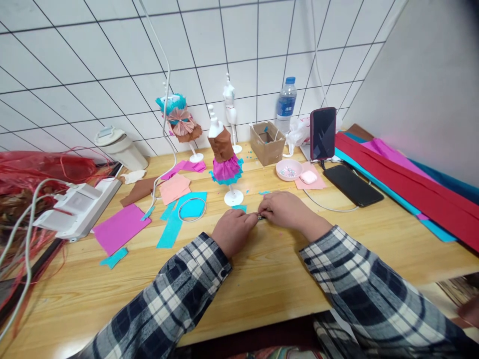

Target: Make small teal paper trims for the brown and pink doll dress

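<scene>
My left hand (232,231) and my right hand (281,211) meet low over the table, fingers closed. At their fingertips is a small dark, shiny piece (261,217); most of it is hidden, so its kind cannot be told. Just behind them stands a small white dress form (215,127) wearing a brown top (220,145) and a magenta skirt (226,168) with a turquoise ruffled hem. A turquoise paper scrap (239,208) lies by the form's round base (234,198), near my left hand.
Crepe paper pieces, including a magenta sheet (121,229), and a ring (181,212) lie left. Behind stand a dressed form (181,122), bare form (230,99), cardboard box (267,144) and bottle (286,102). Right are a bead bowl (285,175), phones (352,185) and paper rolls (411,182).
</scene>
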`<state>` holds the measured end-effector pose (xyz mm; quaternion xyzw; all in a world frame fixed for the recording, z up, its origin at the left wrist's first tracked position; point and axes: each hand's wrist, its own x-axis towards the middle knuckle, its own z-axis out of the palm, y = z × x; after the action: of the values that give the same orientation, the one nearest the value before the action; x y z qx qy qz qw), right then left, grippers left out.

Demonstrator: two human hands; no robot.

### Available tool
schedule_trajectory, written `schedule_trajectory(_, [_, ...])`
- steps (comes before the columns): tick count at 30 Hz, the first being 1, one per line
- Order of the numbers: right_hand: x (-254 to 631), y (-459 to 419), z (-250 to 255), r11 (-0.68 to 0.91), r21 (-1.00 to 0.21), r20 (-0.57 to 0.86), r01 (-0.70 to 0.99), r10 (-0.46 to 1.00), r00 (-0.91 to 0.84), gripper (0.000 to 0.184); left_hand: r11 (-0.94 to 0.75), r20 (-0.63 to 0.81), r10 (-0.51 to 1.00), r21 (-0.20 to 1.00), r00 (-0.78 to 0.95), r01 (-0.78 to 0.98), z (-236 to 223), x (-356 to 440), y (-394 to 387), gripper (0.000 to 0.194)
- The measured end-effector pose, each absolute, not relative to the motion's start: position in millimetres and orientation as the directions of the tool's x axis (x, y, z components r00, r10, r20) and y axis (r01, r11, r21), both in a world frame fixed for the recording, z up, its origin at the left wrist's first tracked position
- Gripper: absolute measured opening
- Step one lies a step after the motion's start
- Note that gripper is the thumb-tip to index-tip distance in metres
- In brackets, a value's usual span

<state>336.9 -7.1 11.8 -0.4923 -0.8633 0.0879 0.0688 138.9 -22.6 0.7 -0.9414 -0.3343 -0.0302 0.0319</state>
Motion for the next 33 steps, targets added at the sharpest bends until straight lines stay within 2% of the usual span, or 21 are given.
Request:
schedule_trajectory(4, [338.6, -5.5, 8.3, 0.472, -0.261, 0.020, 0.842, 0.875, -0.484, 0.019, -0.787, 0.063, 0.611, -0.053, 0.789, 0.614, 5.1, 139.1, -22.5, 0.024])
schedule_trajectory(13, [339.5, -4.7, 8.3, 0.423, -0.352, 0.013, 0.835, 0.894, -0.448, 0.016, -0.783, 0.067, 0.621, 0.008, 0.781, 0.622, -1.8, 135.3, -19.2, 0.026])
schedule_trajectory(19, [339.6, -5.2, 7.5, 0.433, -0.349, 0.008, 0.831, 0.888, -0.459, 0.016, -0.796, 0.063, 0.605, 0.061, 0.794, 0.602, -1.5, 135.9, -19.5, 0.022])
schedule_trajectory(29, [342.1, -3.7, 6.8, 0.437, -0.352, -0.002, 0.828, 0.884, -0.468, 0.016, -0.822, 0.008, 0.570, -0.005, 0.822, 0.570, 11.8, 139.4, -24.5, 0.023])
schedule_trajectory(33, [342.6, -4.4, 9.6, 0.442, -0.349, 0.003, 0.826, 0.882, -0.471, 0.017, -0.841, 0.043, 0.541, 0.056, 0.840, 0.538, 4.2, 135.1, -26.5, 0.021])
